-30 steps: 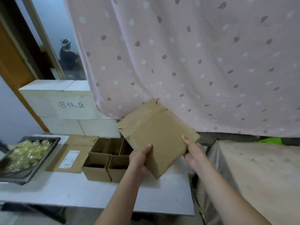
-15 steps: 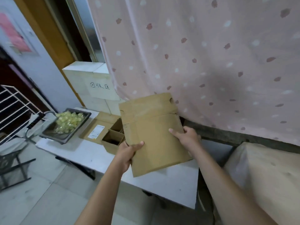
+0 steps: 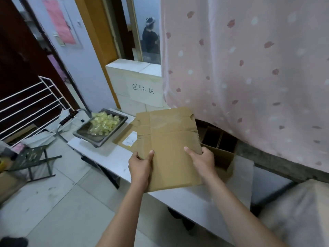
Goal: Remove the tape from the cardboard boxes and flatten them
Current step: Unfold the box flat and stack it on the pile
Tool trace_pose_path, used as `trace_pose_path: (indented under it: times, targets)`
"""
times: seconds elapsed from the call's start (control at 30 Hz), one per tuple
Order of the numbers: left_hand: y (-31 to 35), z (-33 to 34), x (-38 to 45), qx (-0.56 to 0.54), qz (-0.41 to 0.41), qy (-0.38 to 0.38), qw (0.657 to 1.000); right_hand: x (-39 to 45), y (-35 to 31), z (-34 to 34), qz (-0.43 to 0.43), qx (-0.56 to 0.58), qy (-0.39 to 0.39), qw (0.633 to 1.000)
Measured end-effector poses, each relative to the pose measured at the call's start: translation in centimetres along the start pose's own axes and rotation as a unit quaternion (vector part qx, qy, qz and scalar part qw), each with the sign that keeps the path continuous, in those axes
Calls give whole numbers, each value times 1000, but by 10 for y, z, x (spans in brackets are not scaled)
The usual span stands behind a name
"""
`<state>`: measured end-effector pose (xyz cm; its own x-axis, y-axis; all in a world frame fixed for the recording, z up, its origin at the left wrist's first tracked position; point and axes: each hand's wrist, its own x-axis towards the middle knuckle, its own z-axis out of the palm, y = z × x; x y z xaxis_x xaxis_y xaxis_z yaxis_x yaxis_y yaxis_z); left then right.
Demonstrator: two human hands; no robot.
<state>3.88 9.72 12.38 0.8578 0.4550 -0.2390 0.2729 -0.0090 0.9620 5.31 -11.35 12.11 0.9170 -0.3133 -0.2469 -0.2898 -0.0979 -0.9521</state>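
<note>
I hold a flattened brown cardboard box (image 3: 169, 145) up over the white table (image 3: 114, 157), its flaps pointing away from me. My left hand (image 3: 140, 168) grips its lower left edge, thumb on the front face. My right hand (image 3: 203, 159) grips its right edge, thumb on the front too. Behind it on the table lies another flat cardboard piece with a white label (image 3: 130, 139). To the right stands an open box with inner dividers (image 3: 219, 145), partly hidden by the one I hold.
A metal tray of crumpled yellowish tape (image 3: 101, 124) sits at the table's left end. White blocks with handwritten characters (image 3: 140, 82) stand behind it. A spotted pink curtain (image 3: 249, 68) hangs at right. A white rack (image 3: 30, 104) and a green stool (image 3: 30, 161) are on the floor at left.
My view has swung left and down, showing more floor. The flattened box stays in both hands and is now more upright, with my right hand lower on its right edge.
</note>
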Motion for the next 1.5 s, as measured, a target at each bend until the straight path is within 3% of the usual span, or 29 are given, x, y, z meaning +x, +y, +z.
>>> trace_pose_path:
  times: [0.43,0.87,1.13,1.33,1.5]
  targets:
    - [23,-136,142,-11,22,-2,1000,-7,-57,189,-25,-34,28,999]
    - [20,-202,255,5,-3,40,999,36,-80,317,-27,-49,6,998]
    - [41,-212,357,67,15,44,997,110,-82,400,15,-24,-16,999]
    - [64,-187,429,116,6,1,993,163,-90,430,48,-20,51,997]
    - [66,-155,459,127,1,-44,991,198,-80,430,87,8,61,994]
